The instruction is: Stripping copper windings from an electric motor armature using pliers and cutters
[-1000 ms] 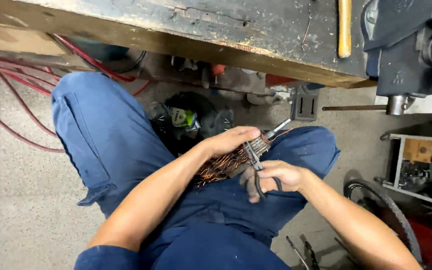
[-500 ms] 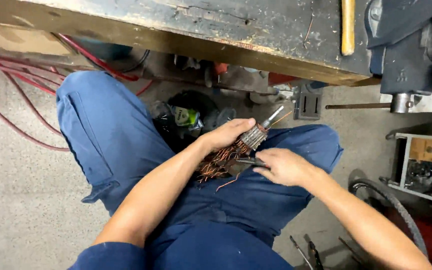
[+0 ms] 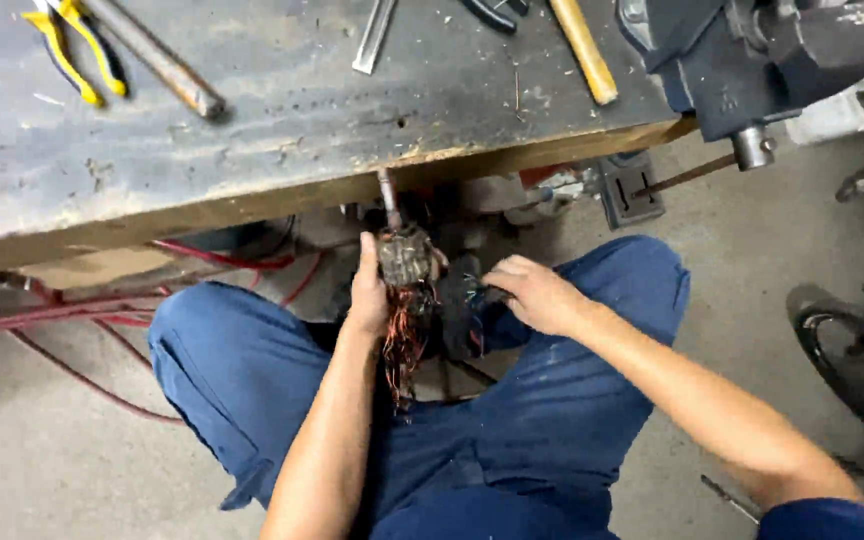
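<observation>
**Holding a wound motor armature upright while the other hand works at its wires**

Gripping the armature [image 3: 404, 258] in a closed left hand [image 3: 369, 295], the person is sitting low in front of the workbench [image 3: 252, 120], knees apart in blue trousers [image 3: 252, 380]. The armature sits just below the bench's front edge, at about 12 o'clock from the lap. Its long axis is running near vertical: the bare shaft is pointing up toward 12 o'clock, almost touching the bench edge, while the loose copper wires [image 3: 404, 345] are trailing down toward 6 o'clock.

The right hand [image 3: 537, 295], at 3 o'clock of the armature, is curling its fingers around something dark beside the core; what it is pinching cannot be told.

By the look of it, the stripping of the winding is partway through, with much copper hanging free. The next pull seems to call for a firm left grip and a tug along the slots.
</observation>
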